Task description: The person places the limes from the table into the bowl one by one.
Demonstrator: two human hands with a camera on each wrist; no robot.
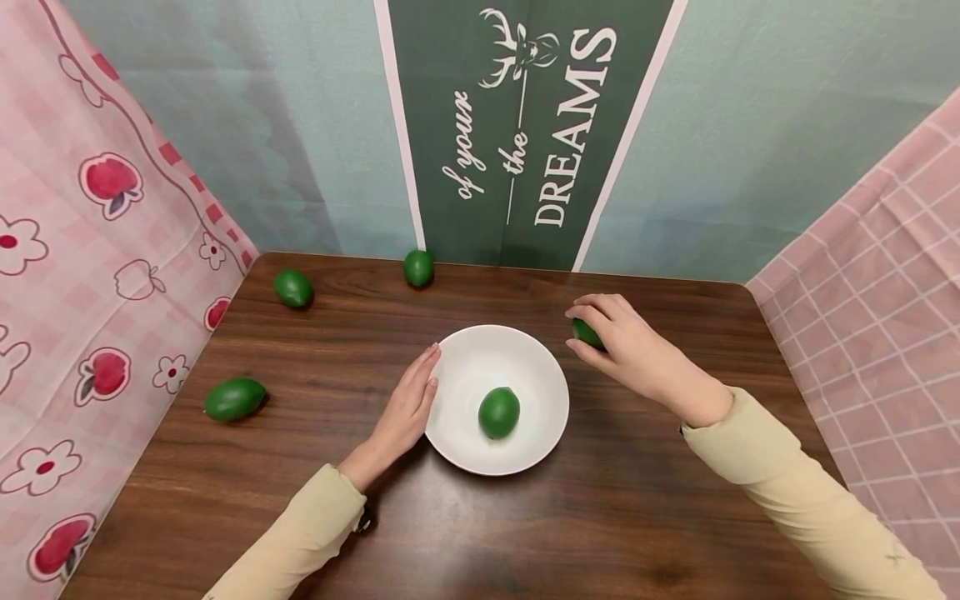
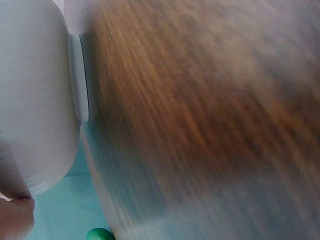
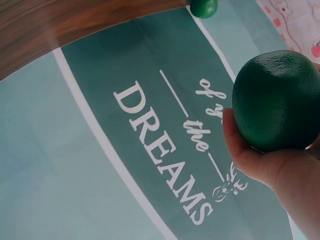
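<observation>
Wooden surface (image 1: 585, 525), bowl (image 1: 536, 375) touched at nine o'clock by straight-fingered left hand (image 1: 407, 402), lime (image 3: 275, 102) pinched at two by right hand (image 1: 632, 350)

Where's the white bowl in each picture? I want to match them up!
Head: the white bowl is just below the middle, touched by the left hand.
Left wrist: big and pale, cut off by the left edge.
Right wrist: not in it.
Shared landmark: the brown wooden table, seen in all three.

A cloth-walled booth: wood-grain table (image 1: 637, 517), apple-print curtain (image 1: 97, 275), lettered backdrop (image 1: 517, 125), pink checked cloth (image 1: 885, 325).
</observation>
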